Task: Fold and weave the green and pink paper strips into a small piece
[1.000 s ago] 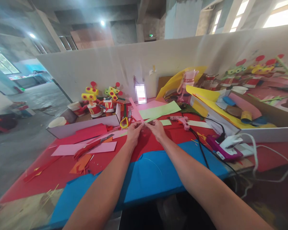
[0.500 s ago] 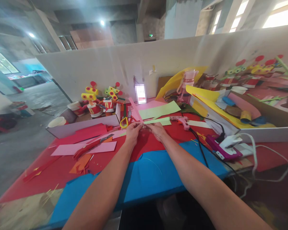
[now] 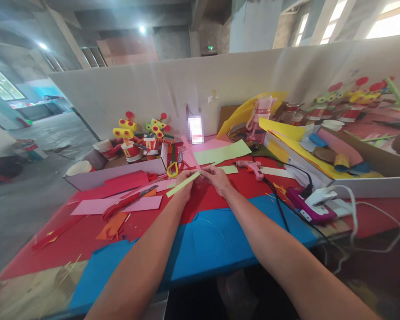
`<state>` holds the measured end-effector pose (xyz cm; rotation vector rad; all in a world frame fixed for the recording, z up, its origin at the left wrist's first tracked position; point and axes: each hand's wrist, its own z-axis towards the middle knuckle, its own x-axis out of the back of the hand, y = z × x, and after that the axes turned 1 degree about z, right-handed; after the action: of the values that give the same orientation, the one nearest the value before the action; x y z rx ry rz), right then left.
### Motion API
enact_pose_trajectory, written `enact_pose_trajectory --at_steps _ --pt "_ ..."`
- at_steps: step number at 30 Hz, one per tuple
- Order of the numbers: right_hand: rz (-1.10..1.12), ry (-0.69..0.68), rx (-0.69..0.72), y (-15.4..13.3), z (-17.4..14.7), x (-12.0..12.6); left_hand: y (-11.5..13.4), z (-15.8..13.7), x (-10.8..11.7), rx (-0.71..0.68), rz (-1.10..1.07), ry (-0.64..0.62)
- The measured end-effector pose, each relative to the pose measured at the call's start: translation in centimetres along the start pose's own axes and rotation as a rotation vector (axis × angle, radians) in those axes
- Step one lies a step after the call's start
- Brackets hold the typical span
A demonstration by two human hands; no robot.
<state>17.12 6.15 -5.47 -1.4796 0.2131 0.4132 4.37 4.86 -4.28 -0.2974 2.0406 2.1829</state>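
Two narrow paper strips cross at my fingertips, above the red sheet on the table. The pink strip (image 3: 191,152) points away from me toward the bright screen. Over my left fingers lies the light green strip (image 3: 182,185), slanting down to the left. My left hand (image 3: 186,192) is closed around the strips near their joint, its fingers partly hidden by the green one. My right hand (image 3: 219,180) pinches the same joint from the right with thumb and fingers. Yellow-handled scissors (image 3: 172,169) lie just left of the hands, and a pink glue gun (image 3: 255,168) rests to the right.
A cutter knife (image 3: 125,205) lies among paper scraps on the left. Behind it, a shallow box (image 3: 120,174) holds paper-cup figures (image 3: 130,149). On the right are a box of paper pieces (image 3: 370,184), a purple power strip (image 3: 311,209) and loose cables. A phone-like screen (image 3: 196,129) stands ahead.
The green strip has swung from pointing right, over the right hand's side, to lying across my left fingers. The pink strip and both hands stay almost in place.
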Motion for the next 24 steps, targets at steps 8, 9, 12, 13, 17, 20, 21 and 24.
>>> enact_pose_trajectory --at_steps 8,9,12,13,17,20,21,24 --pt "-0.062 0.069 0.112 0.07 0.09 0.02 -0.36 0.07 -0.05 -0.027 -0.033 -0.016" --pt "-0.037 0.089 0.106 0.1 0.12 0.03 -0.31 0.05 -0.14 -0.026 -0.036 -0.032" --pt "0.018 0.122 0.072 0.18 0.19 -0.03 -0.07 -0.08 -0.38 -0.008 -0.026 -0.113" --pt "0.024 0.124 0.062 0.2 0.2 -0.08 0.01 -0.12 -0.43 -0.002 -0.018 -0.131" --pt "-0.004 0.09 0.073 0.22 0.16 -0.23 0.04 -0.13 -0.4 -0.022 0.004 -0.053" --pt "-0.069 0.057 0.091 0.16 0.1 -0.17 -0.14 0.06 -0.17 -0.056 0.048 0.008" --pt "-0.092 0.054 0.095 0.13 0.1 -0.13 -0.18 0.12 -0.1 -0.067 0.065 0.014" --pt "-0.148 0.063 0.128 0.08 0.15 0.01 -0.21 0.21 0.03 -0.081 0.099 0.015"
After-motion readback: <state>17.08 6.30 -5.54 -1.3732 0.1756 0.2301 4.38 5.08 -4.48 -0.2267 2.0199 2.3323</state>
